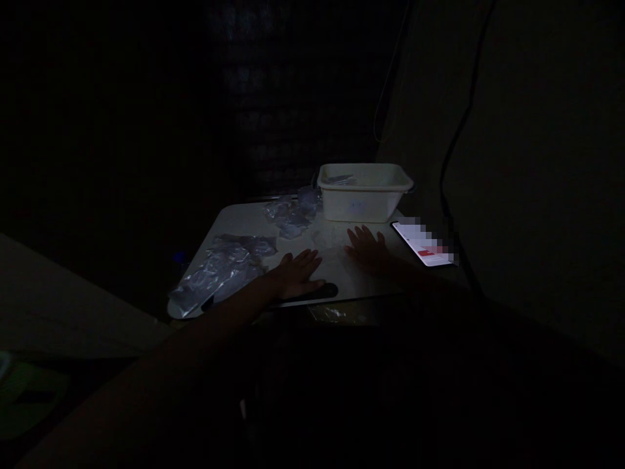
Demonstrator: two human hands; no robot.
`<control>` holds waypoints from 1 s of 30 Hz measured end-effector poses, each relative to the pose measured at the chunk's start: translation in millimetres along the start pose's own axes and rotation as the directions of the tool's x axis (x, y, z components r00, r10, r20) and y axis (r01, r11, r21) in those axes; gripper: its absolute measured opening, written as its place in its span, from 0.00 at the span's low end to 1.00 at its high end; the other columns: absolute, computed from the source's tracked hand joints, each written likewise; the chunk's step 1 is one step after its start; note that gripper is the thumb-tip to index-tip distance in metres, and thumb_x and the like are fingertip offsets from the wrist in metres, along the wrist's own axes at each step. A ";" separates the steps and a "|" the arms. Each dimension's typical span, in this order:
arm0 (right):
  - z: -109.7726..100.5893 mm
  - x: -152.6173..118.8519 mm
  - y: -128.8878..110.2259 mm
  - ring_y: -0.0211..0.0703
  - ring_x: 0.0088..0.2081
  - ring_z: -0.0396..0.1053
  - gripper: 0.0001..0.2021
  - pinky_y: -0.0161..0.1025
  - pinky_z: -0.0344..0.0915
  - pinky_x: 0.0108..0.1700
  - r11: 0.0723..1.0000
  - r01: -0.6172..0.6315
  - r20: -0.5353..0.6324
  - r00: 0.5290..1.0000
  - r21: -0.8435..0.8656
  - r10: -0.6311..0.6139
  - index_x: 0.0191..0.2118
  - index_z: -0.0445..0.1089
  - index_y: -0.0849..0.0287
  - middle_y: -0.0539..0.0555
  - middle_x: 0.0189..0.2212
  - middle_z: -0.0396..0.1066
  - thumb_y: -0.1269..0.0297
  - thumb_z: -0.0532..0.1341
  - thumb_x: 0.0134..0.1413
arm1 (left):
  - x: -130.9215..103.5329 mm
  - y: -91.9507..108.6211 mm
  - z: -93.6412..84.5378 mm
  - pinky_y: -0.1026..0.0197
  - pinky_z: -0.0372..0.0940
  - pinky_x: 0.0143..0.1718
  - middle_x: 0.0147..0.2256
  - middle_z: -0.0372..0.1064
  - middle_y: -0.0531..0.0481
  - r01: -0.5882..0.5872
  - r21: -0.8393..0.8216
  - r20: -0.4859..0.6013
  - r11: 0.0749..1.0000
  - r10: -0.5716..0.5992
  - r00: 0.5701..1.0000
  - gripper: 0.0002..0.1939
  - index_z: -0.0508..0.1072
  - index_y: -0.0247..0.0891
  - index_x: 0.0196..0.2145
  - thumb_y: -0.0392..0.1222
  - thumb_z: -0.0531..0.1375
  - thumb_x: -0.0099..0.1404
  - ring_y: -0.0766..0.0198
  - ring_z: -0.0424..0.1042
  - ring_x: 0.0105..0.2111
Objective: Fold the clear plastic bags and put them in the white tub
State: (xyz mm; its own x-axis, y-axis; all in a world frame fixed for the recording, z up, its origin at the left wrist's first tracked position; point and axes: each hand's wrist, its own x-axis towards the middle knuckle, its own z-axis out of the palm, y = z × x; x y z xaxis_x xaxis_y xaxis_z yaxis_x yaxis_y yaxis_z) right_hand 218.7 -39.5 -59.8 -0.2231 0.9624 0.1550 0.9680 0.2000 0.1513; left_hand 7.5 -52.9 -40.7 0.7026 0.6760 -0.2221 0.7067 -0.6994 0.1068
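- The left hand (295, 270) lies palm down, low over or on the white tabletop (234, 220), its fingers extended and a little parted, the thumb pointing toward the right hand (367, 251).
- The right hand is also palm down, with fingers fanned toward the white plastic tub (359, 205); neither hand pinches anything that I can see.
- Both forearms come in from the near side, the left one reaching across at a slant. The right forearm is almost lost in the dark.
- Between the hands there is a faint pale patch, possibly a flat clear film, but it is too dim to be certain.
- A near pile of crumpled clear plastic (224, 267) is just beside the left hand; a far pile of clear plastic (293, 216) lies left of the tub.
- I judge this plastic very light, soft and rather slippery, easy to crease; one free edge or corner, taken between thumb and fingertip, should be the best hold.
- A lit phone (422, 246) rests right of the right hand.
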 end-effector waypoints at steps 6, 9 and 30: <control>6.8 16.0 -8.4 0.53 0.56 0.39 0.29 0.57 0.44 0.49 0.990 -0.126 0.060 0.991 0.070 0.122 0.56 0.44 0.63 0.62 0.55 0.45 0.52 0.38 0.51 | -0.1 3.9 0.4 0.46 0.35 0.50 0.57 0.28 0.42 0.022 0.034 0.002 0.999 -0.022 1.000 0.34 0.39 0.35 0.56 0.58 0.39 0.57 0.55 0.31 0.56; 15.3 18.0 -8.9 0.53 0.56 0.39 0.29 0.57 0.42 0.49 0.993 -0.108 -0.007 0.994 0.050 0.109 0.55 0.45 0.63 0.62 0.55 0.45 0.50 0.38 0.50 | 0.1 5.5 -3.5 0.46 0.35 0.50 0.57 0.30 0.42 0.034 0.021 0.006 0.999 -0.034 0.999 0.33 0.40 0.36 0.56 0.57 0.39 0.57 0.55 0.31 0.56; 11.5 13.5 -0.1 0.51 0.55 0.43 0.25 0.54 0.43 0.49 0.993 -0.057 -0.210 0.975 0.106 0.078 0.54 0.48 0.64 0.62 0.53 0.50 0.57 0.38 0.53 | -8.7 24.4 -15.0 0.49 0.44 0.48 0.56 0.39 0.40 -0.012 -0.114 -0.019 0.993 0.010 1.000 0.33 0.47 0.37 0.53 0.51 0.53 0.52 0.51 0.38 0.55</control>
State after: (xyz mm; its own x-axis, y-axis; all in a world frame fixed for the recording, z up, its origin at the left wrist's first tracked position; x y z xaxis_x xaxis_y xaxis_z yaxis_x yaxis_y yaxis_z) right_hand 216.9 -24.4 -69.0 -0.1659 0.9151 0.3676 0.9858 0.1636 0.0376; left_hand 19.9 -72.4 -21.6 0.7108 0.6735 -0.2030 0.7033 -0.6763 0.2191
